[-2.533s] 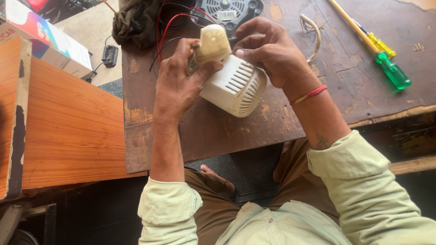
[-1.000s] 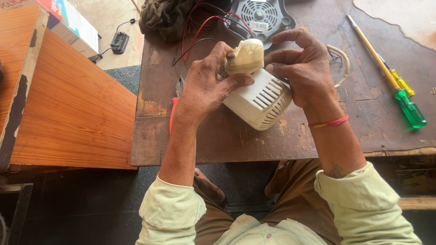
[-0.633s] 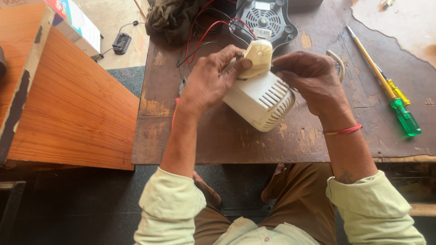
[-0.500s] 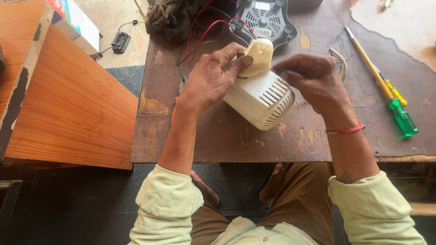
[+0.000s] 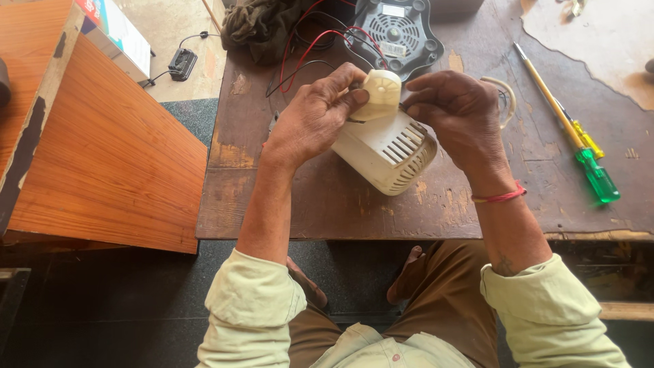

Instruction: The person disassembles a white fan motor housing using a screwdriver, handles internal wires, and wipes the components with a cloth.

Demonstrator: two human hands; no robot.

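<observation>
Starting at the far left of the frame, an orange wooden panel [image 5: 109, 157] leans by the workbench [image 5: 327, 204], with a small black adapter [image 5: 182, 63] on the floor above it and a dark cloth [image 5: 262, 24] at the bench's upper edge. Red and black wires [image 5: 306, 51] run down from a black vented base [image 5: 398, 31] at top centre.

At centre frame, the left hand [image 5: 310, 123] curls tightly around a cream round cap [image 5: 378, 94], thumb and forefinger pinching its rim, the other fingers folded close with almost no gap. The cap sits on top of a white slotted housing [image 5: 388, 153], which rests tilted on the bench just under both hands.

To work this well, it seems wise to keep the housing braced against the bench, grip the cap evenly and turn or press it straight, not at a slant.

The right hand [image 5: 456, 119] is narrowly closed too, its fingertips [image 5: 412, 109] meeting the cap's right side; whether they hold anything small between them I cannot tell. A red thread circles that wrist.

Further right lie a pale cord loop [image 5: 504, 95] and, near the right edge, two screwdrivers, the green-handled screwdriver [image 5: 596, 176] lowest.
</observation>
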